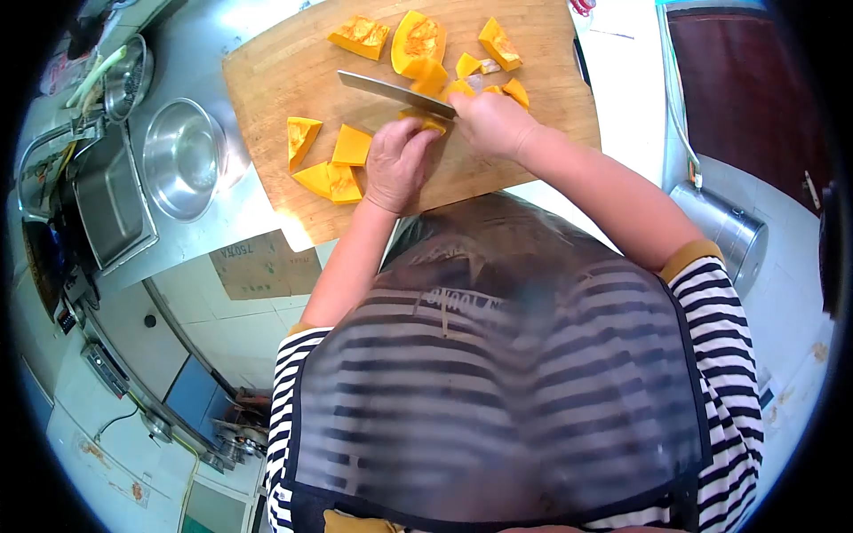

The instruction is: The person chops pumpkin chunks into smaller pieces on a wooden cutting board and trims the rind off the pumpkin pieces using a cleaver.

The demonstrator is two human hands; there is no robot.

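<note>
My right hand (490, 122) is closed round the handle of a broad kitchen knife (391, 91), whose blade points left across the wooden cutting board (267, 75). Under and beside the blade, the fingers of my left hand (398, 162) press on a piece of pumpkin (430, 123), mostly hidden by the hand and knife. Left of that hand lie several cut pumpkin chunks (353, 146) with orange flesh. Beyond the knife are a larger pumpkin wedge (418, 42) and more chunks, some with stringy insides. Small pieces lie close to my right hand.
A round steel bowl (182, 158) stands on the metal counter left of the board. Farther left are a sink (111, 200) and a steel colander (129, 80). A metal cylinder (724, 233) is at the right, below a hose.
</note>
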